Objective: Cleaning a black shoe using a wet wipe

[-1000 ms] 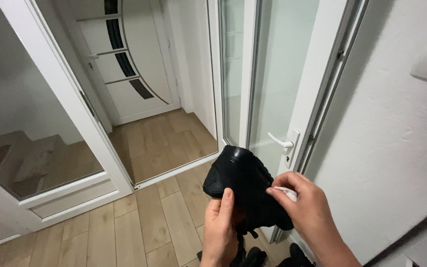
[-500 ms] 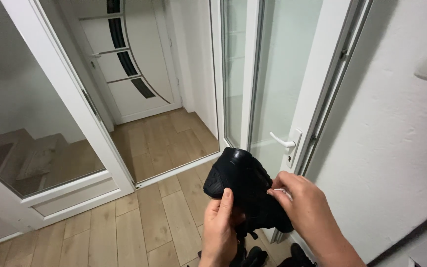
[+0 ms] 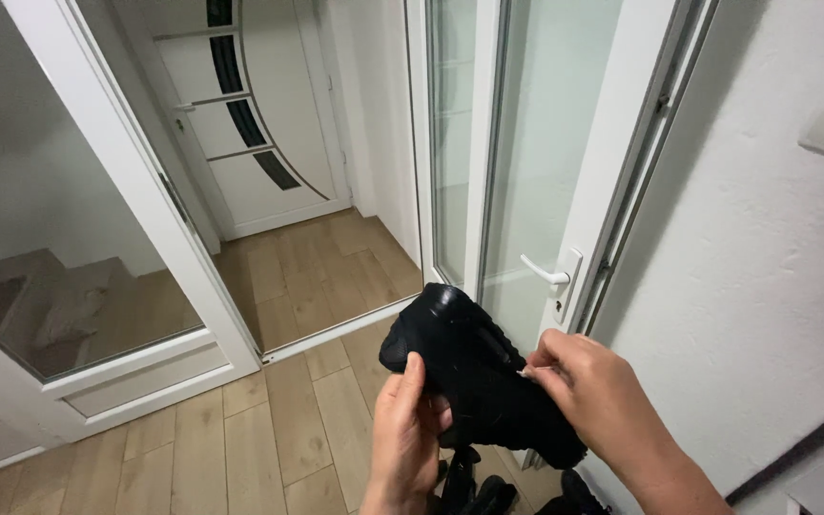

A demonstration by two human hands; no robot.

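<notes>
Hands meet low in the view around 1 black shoe (image 3: 474, 381), held up in the air over the wooden floor (image 3: 269, 420). The left hand (image 3: 402, 443) grips the shoe from below, thumb pressed to its near side, so it carries the weight. The right hand (image 3: 588, 396) is closed on a small white cloth or wipe (image 3: 538, 370), only a sliver of which shows, and presses it against the shoe's upper right side. To wipe well, I judge the left hand should hold the shoe steady and turn it little by little, while the right works in short, firm strokes along the ridged surface, folding the cloth to a clean face as it soils. More dark footwear (image 3: 488, 491) lies on the floor just beneath. Beyond stands a white glazed door with a lever handle (image 3: 545, 277), then a hallway and a white front door (image 3: 250, 124).
</notes>
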